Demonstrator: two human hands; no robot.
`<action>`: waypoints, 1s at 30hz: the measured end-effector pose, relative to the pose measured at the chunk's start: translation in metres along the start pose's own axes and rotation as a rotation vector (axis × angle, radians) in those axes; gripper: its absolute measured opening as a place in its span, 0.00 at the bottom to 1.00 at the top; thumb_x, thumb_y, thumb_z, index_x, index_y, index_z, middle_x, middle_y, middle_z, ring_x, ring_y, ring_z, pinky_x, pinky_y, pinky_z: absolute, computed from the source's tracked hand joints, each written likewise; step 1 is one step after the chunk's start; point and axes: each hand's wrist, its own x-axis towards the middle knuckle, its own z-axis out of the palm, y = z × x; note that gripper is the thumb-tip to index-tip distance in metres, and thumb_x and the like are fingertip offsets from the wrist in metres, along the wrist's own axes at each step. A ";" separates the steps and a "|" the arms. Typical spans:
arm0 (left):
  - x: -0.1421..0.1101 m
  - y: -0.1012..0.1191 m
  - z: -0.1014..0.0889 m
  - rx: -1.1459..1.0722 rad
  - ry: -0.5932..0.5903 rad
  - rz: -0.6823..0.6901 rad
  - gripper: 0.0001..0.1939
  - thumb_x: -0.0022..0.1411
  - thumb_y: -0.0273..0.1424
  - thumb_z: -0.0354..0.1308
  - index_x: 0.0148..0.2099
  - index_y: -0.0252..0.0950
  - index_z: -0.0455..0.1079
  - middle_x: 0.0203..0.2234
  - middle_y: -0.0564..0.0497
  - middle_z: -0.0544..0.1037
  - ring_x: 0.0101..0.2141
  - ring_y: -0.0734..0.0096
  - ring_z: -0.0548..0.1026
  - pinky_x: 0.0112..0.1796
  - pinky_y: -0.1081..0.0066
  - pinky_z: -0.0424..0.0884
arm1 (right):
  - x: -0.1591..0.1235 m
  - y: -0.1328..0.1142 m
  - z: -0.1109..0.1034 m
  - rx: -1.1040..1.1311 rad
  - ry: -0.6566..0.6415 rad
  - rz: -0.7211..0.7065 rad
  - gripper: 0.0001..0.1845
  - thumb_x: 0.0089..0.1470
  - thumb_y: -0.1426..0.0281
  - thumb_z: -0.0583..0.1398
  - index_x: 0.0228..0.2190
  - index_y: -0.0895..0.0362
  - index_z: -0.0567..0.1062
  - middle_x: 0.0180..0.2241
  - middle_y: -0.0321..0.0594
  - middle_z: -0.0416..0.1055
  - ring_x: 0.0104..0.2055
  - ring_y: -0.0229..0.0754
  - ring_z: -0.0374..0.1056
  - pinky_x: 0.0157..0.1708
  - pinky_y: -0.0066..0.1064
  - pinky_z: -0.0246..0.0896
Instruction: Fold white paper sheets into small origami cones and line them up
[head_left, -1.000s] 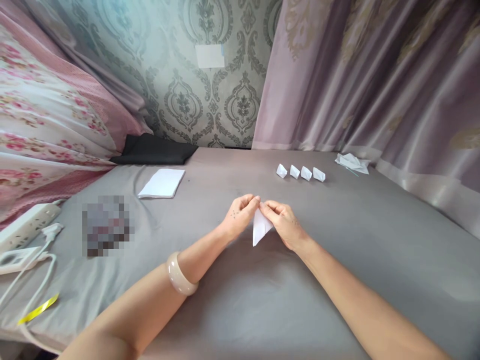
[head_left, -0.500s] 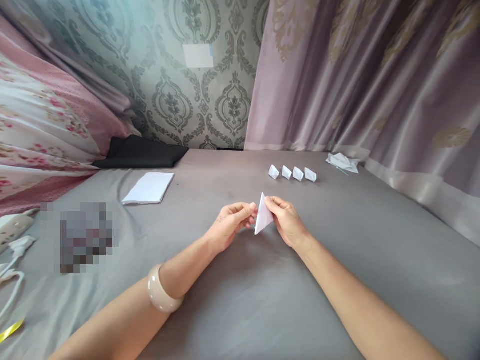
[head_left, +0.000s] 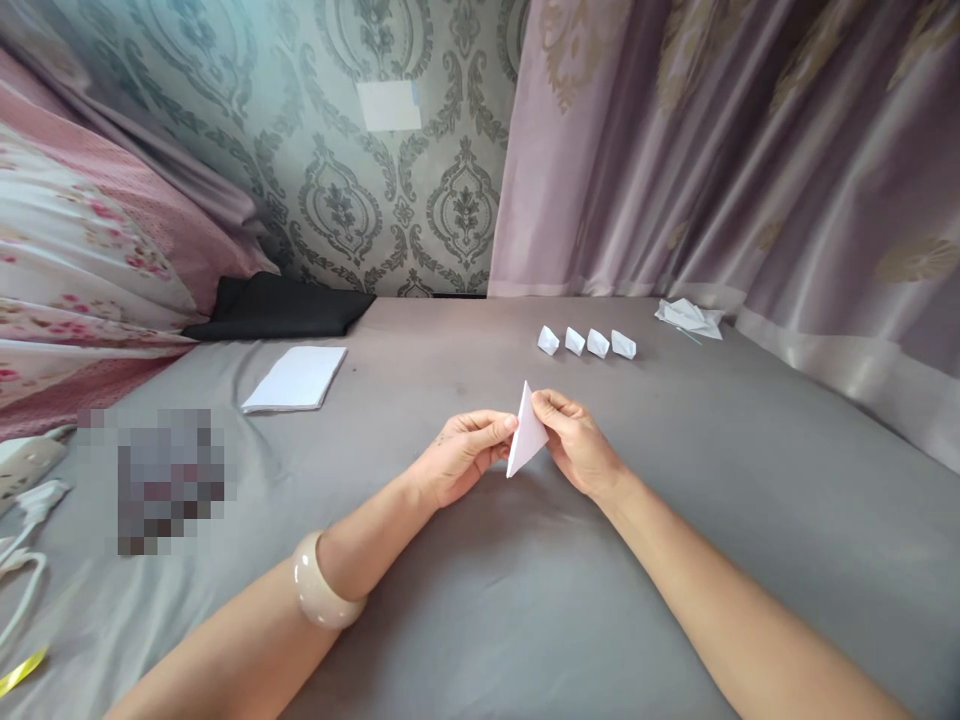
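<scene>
A piece of white paper folded into a triangle [head_left: 527, 440] is held up between my two hands, above the grey sheet. My right hand [head_left: 574, 440] pinches its right edge near the top, thumb in front. On the other side, the thumb and fingers of my left hand [head_left: 472, 450] are closed on the paper's left edge; some fingertips are hidden behind it. Beyond my hands stands a row of several small folded white paper shapes, the leftmost paper shape [head_left: 548, 341] and the rightmost paper shape [head_left: 624, 345] among them.
A stack of white paper [head_left: 296, 379] lies at the left, with a folded black cloth [head_left: 281, 306] behind it. White paper pieces [head_left: 688, 318] lie at the back right by the curtain [head_left: 600, 150]. A power strip [head_left: 30, 462] with plugged cables is at the left edge, near a blurred-out object [head_left: 169, 480].
My left fingers have moved slightly right and now touch the folded paper's left edge. My right hand keeps its pinch. The view has shifted a little.
</scene>
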 end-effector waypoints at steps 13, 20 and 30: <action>-0.001 -0.006 -0.004 0.533 -0.035 0.155 0.09 0.54 0.33 0.60 0.34 0.31 0.73 0.25 0.52 0.74 0.27 0.74 0.69 0.29 0.76 0.62 | -0.010 -0.004 0.011 -0.958 0.024 -0.712 0.12 0.62 0.69 0.51 0.28 0.55 0.69 0.30 0.38 0.65 0.35 0.39 0.62 0.39 0.32 0.60; -0.006 -0.003 0.000 0.961 0.537 0.599 0.02 0.56 0.26 0.54 0.32 0.35 0.67 0.21 0.57 0.67 0.23 0.79 0.63 0.28 0.77 0.62 | -0.024 0.002 0.024 -1.106 0.288 -0.657 0.24 0.52 0.57 0.61 0.46 0.58 0.66 0.45 0.48 0.65 0.44 0.46 0.65 0.40 0.36 0.64; -0.005 -0.015 -0.001 1.311 0.520 0.799 0.02 0.59 0.26 0.52 0.36 0.37 0.62 0.26 0.54 0.69 0.27 0.75 0.68 0.31 0.74 0.68 | -0.024 0.011 0.028 -1.474 0.373 -0.664 0.06 0.57 0.72 0.54 0.28 0.56 0.68 0.30 0.39 0.67 0.28 0.38 0.64 0.27 0.30 0.54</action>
